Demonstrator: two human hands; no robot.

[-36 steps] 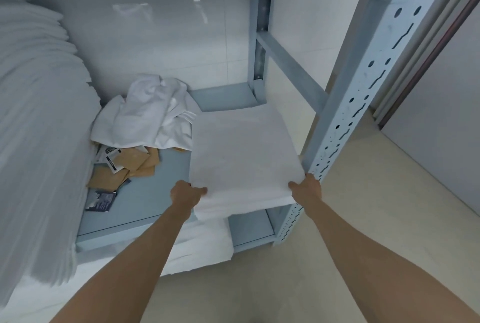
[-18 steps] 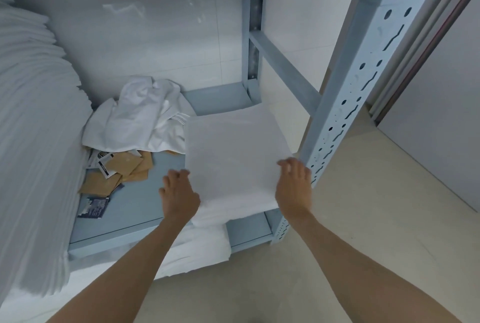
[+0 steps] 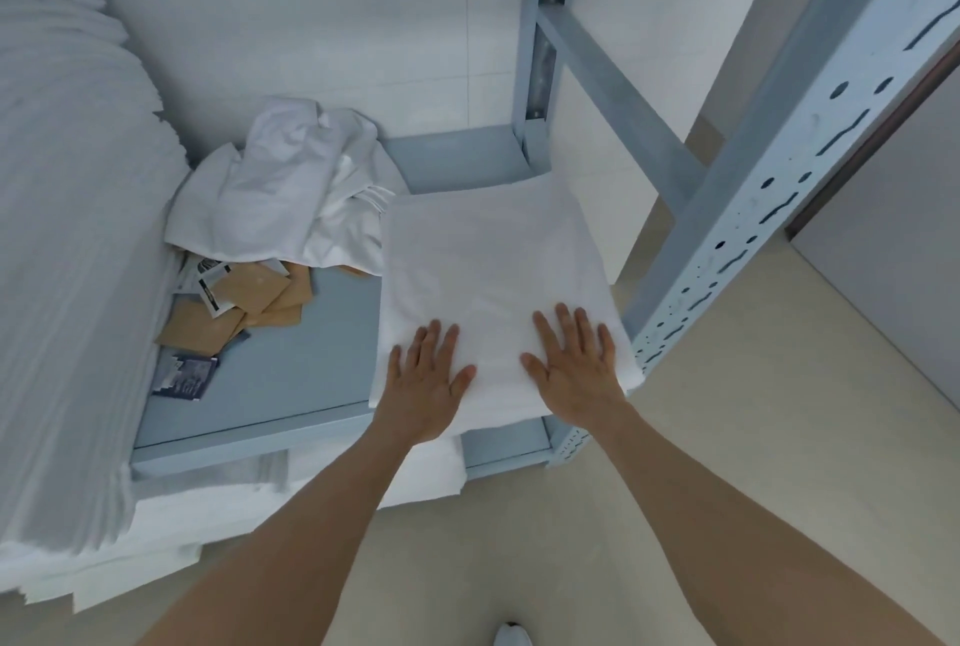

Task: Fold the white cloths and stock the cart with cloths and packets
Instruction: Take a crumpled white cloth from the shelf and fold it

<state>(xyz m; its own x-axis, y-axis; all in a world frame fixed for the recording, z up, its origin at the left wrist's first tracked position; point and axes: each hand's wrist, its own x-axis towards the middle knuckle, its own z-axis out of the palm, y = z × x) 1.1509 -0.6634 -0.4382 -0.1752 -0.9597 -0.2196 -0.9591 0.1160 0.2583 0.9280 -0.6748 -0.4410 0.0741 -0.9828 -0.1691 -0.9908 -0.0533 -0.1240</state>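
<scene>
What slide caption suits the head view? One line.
Both hands, left and right, press flat on a folded white cloth on the shelf.

folded cloth (image 3: 488,261): on shelf (image 3: 311,359), 3 o'clock end
crumpled cloth (image 3: 291,198): 10 o'clock of it
packets (image 3: 234,307): 9 o'clock, partly under crumpled cloth

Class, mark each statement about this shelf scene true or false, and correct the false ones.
1. Both hands lie flat on the folded white cloth. True: the left hand and the right hand press on its near edge with straight fingers.
2. The crumpled white cloth lies to the right of the folded one. False: it lies to its left, towards the back.
3. Brown packets lie on the shelf. True.
4. The left hand grips a packet. False: it holds nothing.
5. The folded cloth lies on the floor. False: it rests on the shelf.
</scene>
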